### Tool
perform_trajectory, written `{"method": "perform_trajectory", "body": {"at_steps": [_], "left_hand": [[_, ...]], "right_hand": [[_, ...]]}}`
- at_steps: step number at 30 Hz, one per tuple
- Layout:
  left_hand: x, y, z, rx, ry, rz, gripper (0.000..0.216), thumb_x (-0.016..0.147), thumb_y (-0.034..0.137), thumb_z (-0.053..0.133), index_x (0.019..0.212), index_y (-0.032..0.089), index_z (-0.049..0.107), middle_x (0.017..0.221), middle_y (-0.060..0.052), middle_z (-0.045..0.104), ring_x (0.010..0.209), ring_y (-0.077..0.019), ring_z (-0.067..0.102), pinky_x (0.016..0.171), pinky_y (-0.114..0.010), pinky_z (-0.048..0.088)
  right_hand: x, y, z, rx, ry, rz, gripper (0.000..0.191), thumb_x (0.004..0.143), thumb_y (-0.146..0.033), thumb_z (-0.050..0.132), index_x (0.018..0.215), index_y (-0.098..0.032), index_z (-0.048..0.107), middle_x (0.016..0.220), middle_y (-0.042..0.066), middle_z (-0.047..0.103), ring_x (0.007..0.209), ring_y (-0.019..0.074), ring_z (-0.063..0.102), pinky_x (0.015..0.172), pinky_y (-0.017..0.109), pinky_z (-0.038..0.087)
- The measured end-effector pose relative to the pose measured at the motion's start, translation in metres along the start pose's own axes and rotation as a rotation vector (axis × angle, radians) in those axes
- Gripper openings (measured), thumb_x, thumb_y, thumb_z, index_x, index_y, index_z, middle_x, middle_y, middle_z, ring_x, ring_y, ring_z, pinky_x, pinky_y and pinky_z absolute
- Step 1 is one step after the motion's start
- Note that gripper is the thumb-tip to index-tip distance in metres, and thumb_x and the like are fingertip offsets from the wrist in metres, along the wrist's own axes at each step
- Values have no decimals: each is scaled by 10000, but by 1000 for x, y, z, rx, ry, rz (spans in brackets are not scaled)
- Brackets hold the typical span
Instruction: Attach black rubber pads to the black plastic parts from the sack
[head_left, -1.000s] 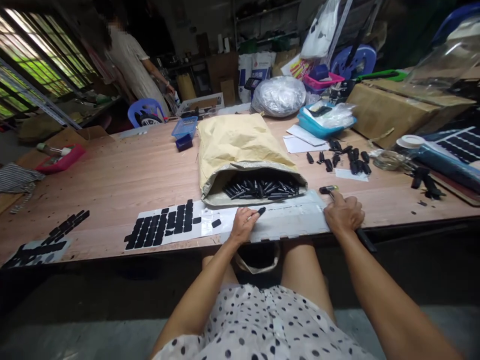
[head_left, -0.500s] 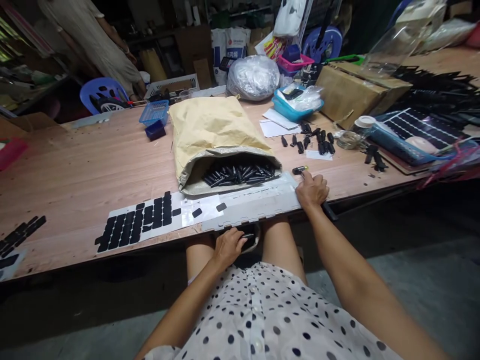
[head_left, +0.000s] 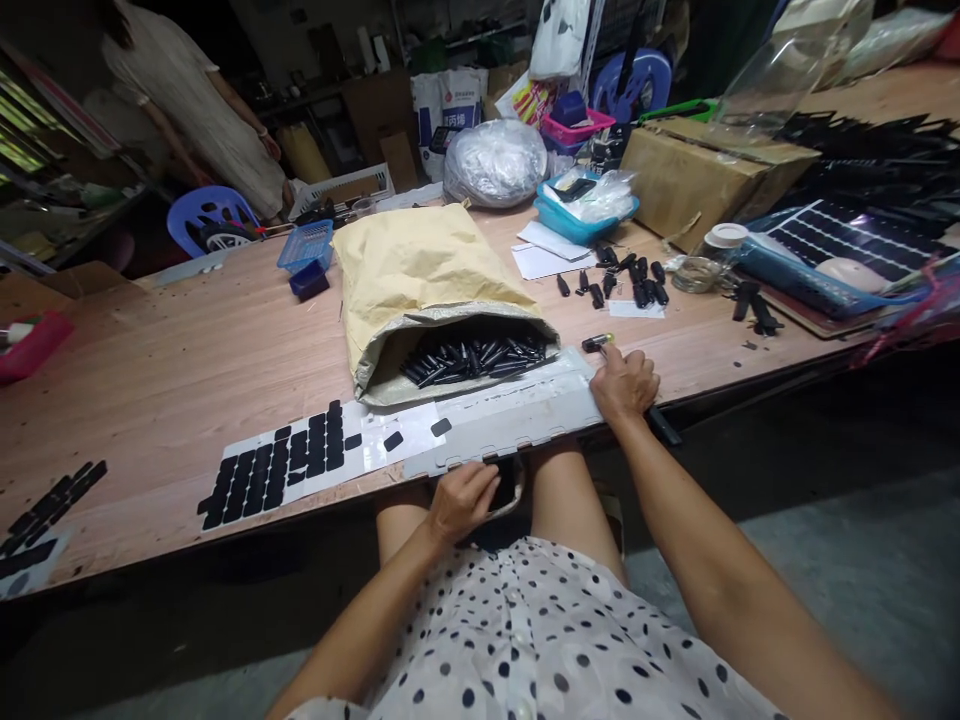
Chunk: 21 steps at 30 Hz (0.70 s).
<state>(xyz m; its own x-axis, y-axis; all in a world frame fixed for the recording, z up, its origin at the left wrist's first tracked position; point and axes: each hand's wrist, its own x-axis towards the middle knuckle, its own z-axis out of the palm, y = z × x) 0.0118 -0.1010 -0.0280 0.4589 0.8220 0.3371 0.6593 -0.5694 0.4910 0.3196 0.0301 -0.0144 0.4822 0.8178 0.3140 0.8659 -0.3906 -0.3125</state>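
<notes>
Hammer-like tool with a black handle and a small dark head tipped yellow-green [head_left: 598, 343]: at the near table edge, in the right hand [head_left: 626, 387]. Fingers closed round its shaft; head just beyond the fingers on the far left side, handle end protruding near right, below the wrist.

Left hand [head_left: 463, 500]: below the table edge, fingers bent and close together, beside a pale-rimmed open pouch [head_left: 517, 492] between the thighs; whether they grip anything, cannot tell.

Flat grey-white board [head_left: 517, 412]: along the near edge, between the hands.

Tan paper sack with silvery lining [head_left: 431, 260]: beyond the board, mouth facing near, holding slender glossy black pieces [head_left: 480, 358].

Left: white sheet bearing rows of rounded black patches [head_left: 255, 485].

Right, farther: scattered stubby black parts [head_left: 641, 290].

Far left: a person in a pale dress [head_left: 199, 95], standing.
</notes>
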Motion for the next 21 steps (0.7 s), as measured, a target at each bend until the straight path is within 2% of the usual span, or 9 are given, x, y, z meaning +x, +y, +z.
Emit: {"method": "perform_trajectory", "body": {"at_steps": [2, 5, 8, 10, 12, 15, 18, 21], "left_hand": [[36, -11, -17, 8, 102, -58, 292, 1030, 286, 467, 1087, 229, 748, 937, -81, 714, 863, -183, 688, 830, -306, 602], [97, -42, -38, 55, 224, -254, 232, 961, 253, 578, 1132, 243, 733, 1044, -73, 688, 943, -209, 668, 864, -344, 591], [142, -74, -45, 109, 215, -403, 320, 819, 177, 725, 1132, 243, 738, 1057, -69, 641, 1007, -250, 641, 933, -397, 568], [158, -87, -44, 119, 172, -415, 312, 763, 144, 762, 1055, 254, 753, 1043, -59, 624, 1027, -262, 625, 960, -410, 549], [163, -91, -43, 116, 137, -366, 232, 763, 140, 754, 961, 261, 752, 1037, -52, 632, 1026, -261, 615, 957, -406, 533], [158, -84, -45, 135, 138, -283, 129, 818, 172, 710, 916, 253, 731, 1044, -54, 679, 996, -257, 609, 932, -401, 505], [141, -69, -48, 157, 131, -236, 104, 856, 228, 702, 954, 249, 729, 1014, -58, 721, 979, -262, 605, 915, -401, 480], [119, -57, -45, 143, 55, -214, 111, 849, 281, 744, 958, 259, 746, 956, -47, 736, 968, -262, 598, 923, -402, 466]], "right_hand": [[-1, -1, -1, 7, -11, 0, 407, 919, -203, 499, 1266, -209, 710, 1054, 172, 580, 982, 304, 499, 769, 383, 340], [-1, -4, -3, 9, -35, 5, 417, 924, -195, 488, 1279, -207, 707, 1071, 181, 584, 991, 307, 497, 768, 383, 339], [-2, -6, -4, 9, -35, 8, 420, 929, -192, 479, 1278, -202, 713, 1065, 180, 585, 990, 304, 498, 762, 379, 338], [-2, -7, -4, 16, -24, 2, 413, 923, -194, 491, 1266, -202, 720, 1047, 173, 583, 979, 296, 495, 759, 374, 339], [-3, -8, -3, 21, -15, -4, 405, 914, -196, 508, 1255, -203, 726, 1030, 166, 580, 967, 290, 492, 756, 371, 342], [-2, -9, -4, 18, -8, -5, 401, 906, -197, 522, 1248, -205, 730, 1020, 161, 579, 963, 288, 492, 754, 370, 346], [-2, -10, -6, 3, -21, 5, 413, 910, -188, 507, 1260, -206, 727, 1032, 165, 585, 978, 295, 502, 759, 373, 347], [-2, -10, -9, -12, -37, 8, 426, 919, -180, 486, 1275, -203, 718, 1065, 178, 593, 997, 308, 508, 764, 383, 347]]}}
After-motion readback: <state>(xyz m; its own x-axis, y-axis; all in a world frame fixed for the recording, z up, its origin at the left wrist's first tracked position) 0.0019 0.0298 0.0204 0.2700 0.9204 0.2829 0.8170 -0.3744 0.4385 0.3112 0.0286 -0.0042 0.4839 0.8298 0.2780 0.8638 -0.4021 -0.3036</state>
